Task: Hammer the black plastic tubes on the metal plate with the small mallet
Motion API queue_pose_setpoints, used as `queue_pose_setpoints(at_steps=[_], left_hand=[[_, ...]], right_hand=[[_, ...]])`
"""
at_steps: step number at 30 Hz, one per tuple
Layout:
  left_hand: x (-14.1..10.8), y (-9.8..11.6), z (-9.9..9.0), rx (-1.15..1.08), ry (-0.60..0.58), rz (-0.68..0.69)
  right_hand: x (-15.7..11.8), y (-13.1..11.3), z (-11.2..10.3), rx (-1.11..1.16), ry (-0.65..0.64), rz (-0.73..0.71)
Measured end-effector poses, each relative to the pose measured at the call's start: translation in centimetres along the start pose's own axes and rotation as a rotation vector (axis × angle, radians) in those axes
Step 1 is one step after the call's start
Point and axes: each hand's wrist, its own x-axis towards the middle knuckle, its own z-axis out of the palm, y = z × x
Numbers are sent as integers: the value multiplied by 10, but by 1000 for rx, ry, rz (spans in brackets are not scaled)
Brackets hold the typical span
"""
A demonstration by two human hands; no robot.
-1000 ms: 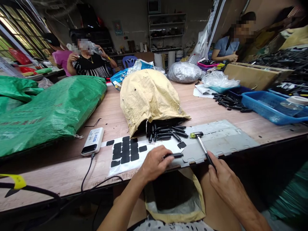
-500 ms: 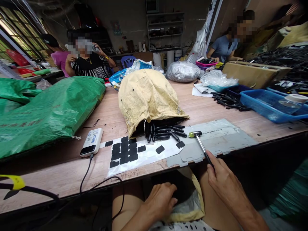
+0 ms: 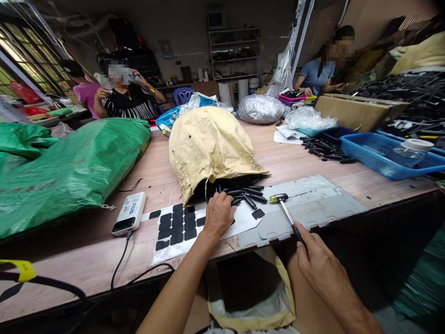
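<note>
My left hand [image 3: 219, 214] is at the mouth of a cream woven sack [image 3: 212, 139], its fingers curled down over black tube-shaped plastic pieces [image 3: 255, 197]; its fingertips are partly hidden. In my right hand [image 3: 318, 253] is a small mallet [image 3: 287, 212], gripped by its black handle. The mallet's yellow-green and black head rests over a grey sheet [image 3: 313, 197] at the table edge. Under my left wrist lies a white backing sheet [image 3: 162, 254] with black rounded-square stickers [image 3: 177, 227]. Between my legs an open cream-rimmed bag [image 3: 290, 297] hangs below the table.
A green sack [image 3: 76, 162] lies at left, near a white power bank [image 3: 128, 213] with a black cable [image 3: 116, 264]. At right are a blue tray [image 3: 375, 155], a cardboard box [image 3: 351, 111] and more black pieces [image 3: 327, 150]. Co-workers sit across the table.
My left hand has moved from above the lap bag up and forward to the black pieces at the sack mouth. My right hand still holds the mallet in nearly the same place.
</note>
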Motion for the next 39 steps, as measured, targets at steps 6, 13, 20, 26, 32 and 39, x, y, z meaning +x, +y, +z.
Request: queue_pose_setpoints(at_steps=[6,13,20,26,32,39], left_hand=[[-19,7,-1,-98,-37,29],[-41,5,10,-399,35,-3],[-38,0,11,-516,5,-25],[-40,2,7,-499,-20,-37],[-39,1,8,-504,-36,-51],[-40,1,8,-505,-47,-41]], right_hand=[[3,5,2,48,-31,39],[3,16,12,624,2,127],[-11,-24,-11,606,-20,6],[-10,-42,-3,578,-163,-156],[-4,-49,-2,600,-119,-202],[-3,-50,0,558,-156,-261]])
